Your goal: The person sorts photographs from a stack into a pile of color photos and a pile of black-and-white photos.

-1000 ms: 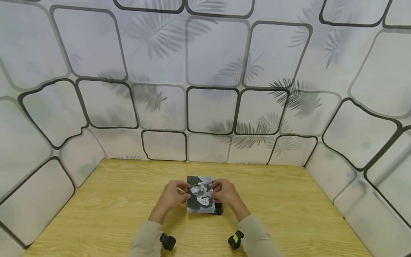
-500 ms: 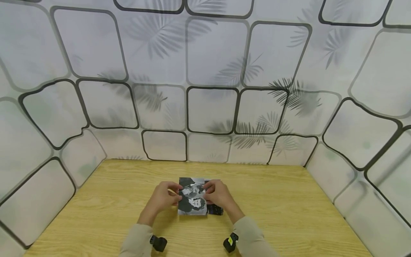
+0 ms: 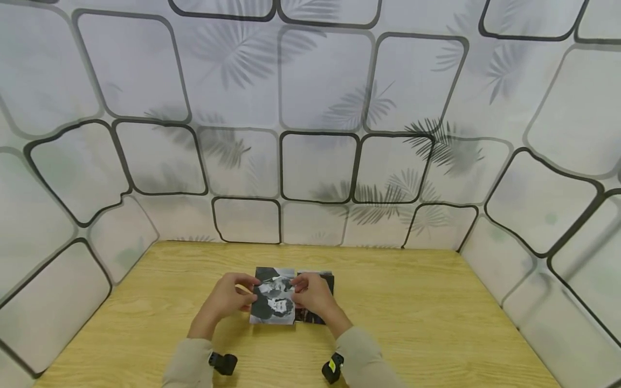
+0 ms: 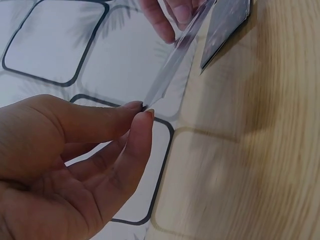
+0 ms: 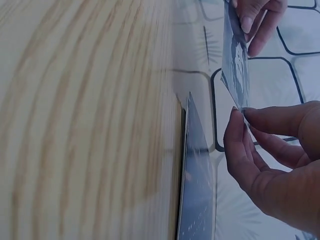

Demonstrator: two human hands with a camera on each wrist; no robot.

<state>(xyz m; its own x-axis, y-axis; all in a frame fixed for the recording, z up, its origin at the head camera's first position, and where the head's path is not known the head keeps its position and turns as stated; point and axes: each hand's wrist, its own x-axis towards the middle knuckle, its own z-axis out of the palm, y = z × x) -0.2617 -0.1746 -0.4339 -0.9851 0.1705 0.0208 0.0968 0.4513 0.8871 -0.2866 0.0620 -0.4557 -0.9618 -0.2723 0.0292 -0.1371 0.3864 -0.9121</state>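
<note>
A black-and-white photo print (image 3: 273, 304) with two figures on it is held up between both hands. My left hand (image 3: 227, 295) pinches its left edge between thumb and fingertips. At the opposite edge, my right hand (image 3: 314, 295) pinches it the same way. In the left wrist view the print (image 4: 175, 67) appears nearly edge-on, raised off the table. A small stack of dark prints (image 3: 314, 318) lies on the table, partly hidden beneath my right hand. The right wrist view shows this stack (image 5: 196, 175) as several thin layers.
The wood-grain table (image 3: 412, 323) stretches out on both sides of the hands. A pale curtain (image 3: 320, 167) with dark rounded outlines and leaf patterns encloses its back and sides. Small black cameras (image 3: 224, 364) are worn at the wrists.
Both hands have moved left with the photo print between them. More of the stack on the table now shows to the right of the print.
</note>
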